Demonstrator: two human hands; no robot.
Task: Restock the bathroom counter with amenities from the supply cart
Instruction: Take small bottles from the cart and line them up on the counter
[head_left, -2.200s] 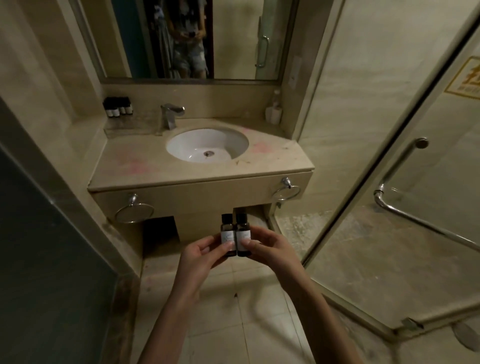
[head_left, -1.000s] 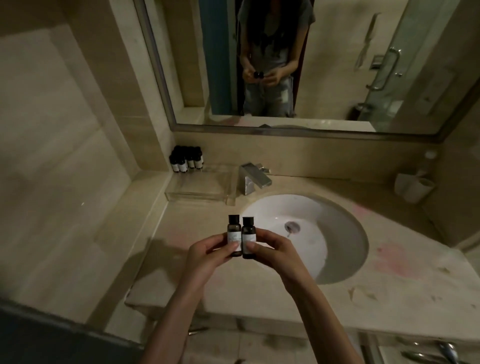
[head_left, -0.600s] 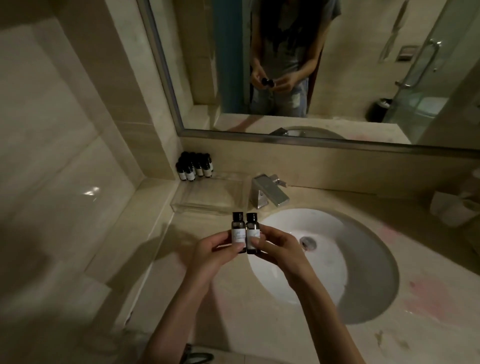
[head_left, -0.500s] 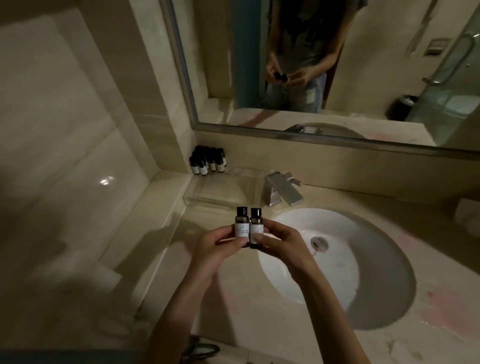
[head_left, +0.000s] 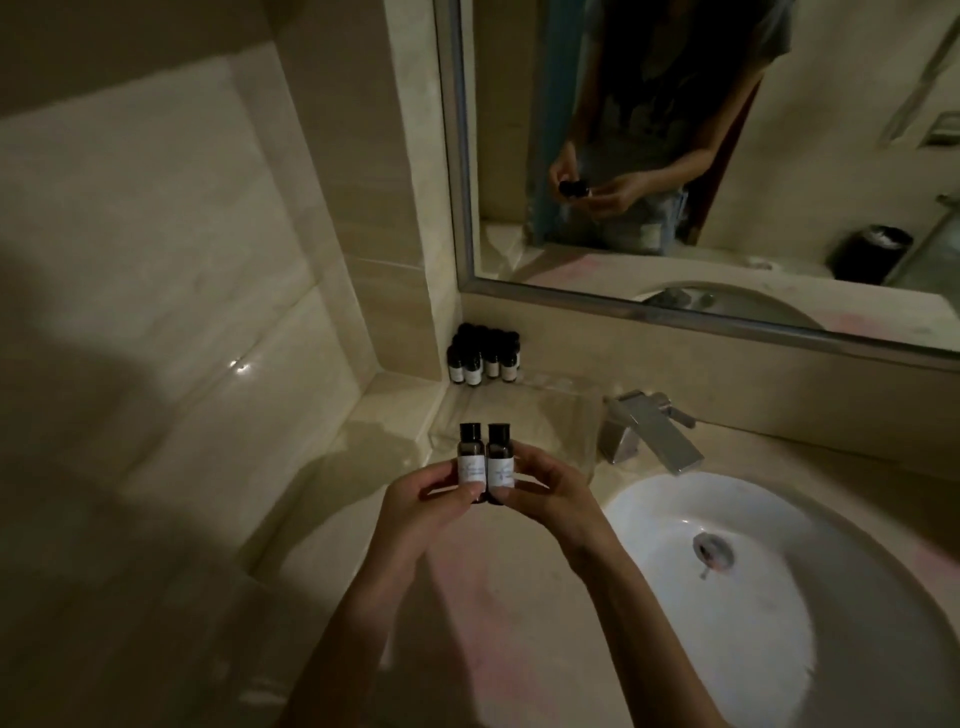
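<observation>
**Q:** Grips first. What have you got?

**A:** My left grip (head_left: 421, 499) pinches the left bottle (head_left: 471, 460), thumb in front at the foot of the white label, fingers curled behind. My right grip (head_left: 550, 493) pinches the right bottle (head_left: 500, 460) the same way. Both bottles are small and dark, upright with black caps on top, and their sides touch.

**Q:** Where does the pair sit?

**A:** In the air, over the left part of the bench (head_left: 493, 597), on the near side of the clear tray (head_left: 524, 415). It touches neither.

**Q:** And further out?

**A:** The tray lies along the back wall, left of the chrome faucet (head_left: 649, 434). A cluster of matching bottles (head_left: 480, 358) stands at the tray's far left end, tight in the wall corner. Whether they are inside the tray or just against it, I cannot tell. The white basin (head_left: 753, 649) is to my right, with the drain (head_left: 712, 552) near its middle. There are pinkish stains on the stone under my forearms. The mirror (head_left: 857, 78) above the backsplash shows me holding the pair. The light is dim and the label print is unreadable.
</observation>
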